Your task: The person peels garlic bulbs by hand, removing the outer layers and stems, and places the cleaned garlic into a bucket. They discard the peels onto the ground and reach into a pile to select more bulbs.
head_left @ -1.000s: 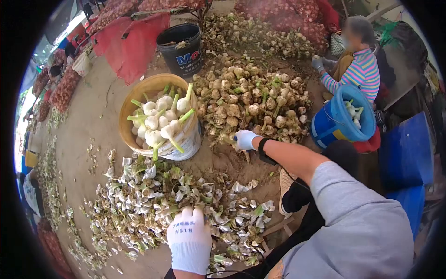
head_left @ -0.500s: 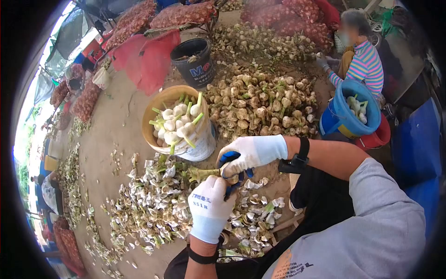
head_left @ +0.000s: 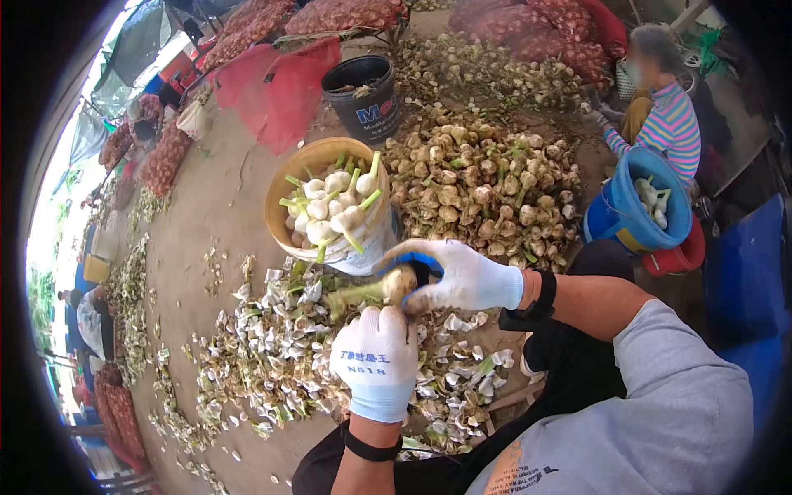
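Observation:
A garlic bulb (head_left: pixel 399 283) with a long green stem pointing left is in my right hand (head_left: pixel 458 276). This hand wears a white glove with blue on the palm side, and its thumb and fingers curve around the bulb. Just below the stem is my left hand (head_left: pixel 375 351) in a matching glove, its fingers curled in; what they grip is hidden. A pale bucket (head_left: pixel 285 223) of peeled white garlic with green stems stands beyond my hands. Papery garlic skins (head_left: pixel 285 355) cover the ground below and to the left.
A heap of unpeeled garlic (head_left: pixel 487 181) lies beyond my right hand. The black bucket (head_left: pixel 363 103) stands behind the pale one. At right, a person (head_left: pixel 668 124) in a striped top sits near a blue bucket (head_left: pixel 619 206) holding garlic. Red mesh sacks (head_left: pixel 346 16) are at the back.
My right hand has shifted and its grip has widened, showing more of the garlic bulb. My left hand has turned slightly and sits just below the stem. The view has shifted slightly.

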`<state>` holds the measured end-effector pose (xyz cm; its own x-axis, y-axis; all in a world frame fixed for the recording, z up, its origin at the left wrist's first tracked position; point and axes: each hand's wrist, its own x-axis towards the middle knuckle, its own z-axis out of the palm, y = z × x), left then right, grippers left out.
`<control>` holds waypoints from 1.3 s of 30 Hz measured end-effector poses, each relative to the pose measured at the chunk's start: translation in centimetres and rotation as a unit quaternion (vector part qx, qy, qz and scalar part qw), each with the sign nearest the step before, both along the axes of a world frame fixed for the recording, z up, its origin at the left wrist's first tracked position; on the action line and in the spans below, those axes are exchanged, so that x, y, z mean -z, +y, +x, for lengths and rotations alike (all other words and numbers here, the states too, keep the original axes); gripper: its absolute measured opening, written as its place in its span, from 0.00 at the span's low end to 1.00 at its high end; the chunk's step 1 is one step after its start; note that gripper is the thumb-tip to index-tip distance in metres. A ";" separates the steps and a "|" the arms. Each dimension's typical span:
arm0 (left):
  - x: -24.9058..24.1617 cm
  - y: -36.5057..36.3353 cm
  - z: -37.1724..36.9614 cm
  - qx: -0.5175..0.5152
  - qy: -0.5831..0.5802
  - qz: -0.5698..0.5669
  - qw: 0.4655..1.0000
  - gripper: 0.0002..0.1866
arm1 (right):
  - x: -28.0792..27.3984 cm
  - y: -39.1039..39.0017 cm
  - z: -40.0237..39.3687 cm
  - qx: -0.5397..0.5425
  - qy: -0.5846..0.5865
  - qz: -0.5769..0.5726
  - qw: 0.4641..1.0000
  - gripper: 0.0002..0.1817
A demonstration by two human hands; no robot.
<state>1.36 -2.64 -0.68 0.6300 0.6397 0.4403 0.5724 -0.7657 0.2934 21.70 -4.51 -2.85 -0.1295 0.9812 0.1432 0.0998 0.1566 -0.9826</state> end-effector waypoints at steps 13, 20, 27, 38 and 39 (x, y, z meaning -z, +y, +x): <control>1.2 1.8 -0.7 -0.113 -0.429 -0.546 0.710 0.16 | -0.1 0.0 -0.4 -0.012 -0.009 0.019 1.000 0.34; 0.1 1.9 -1.4 -0.083 -0.399 -0.574 0.710 0.10 | 0.7 0.5 -0.1 -0.029 0.054 -0.023 0.998 0.36; 0.8 1.9 -1.8 -0.089 -0.450 -0.538 0.707 0.12 | 1.8 0.1 -1.0 -0.088 0.409 -0.245 0.875 0.26; 1.1 1.9 -1.0 -0.076 -0.352 -0.428 0.829 0.15 | 1.6 0.2 -1.4 0.035 0.113 -0.055 0.991 0.31; 0.9 1.9 -1.2 -0.079 -0.334 -0.447 0.826 0.15 | 1.6 0.2 -1.1 0.021 0.157 -0.077 0.984 0.32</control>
<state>0.14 -0.70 -1.62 0.3148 0.9484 -0.0370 0.1261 -0.0032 0.9920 20.61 -4.31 -4.45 -0.0624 0.9979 0.0186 -0.2091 0.0052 -0.9779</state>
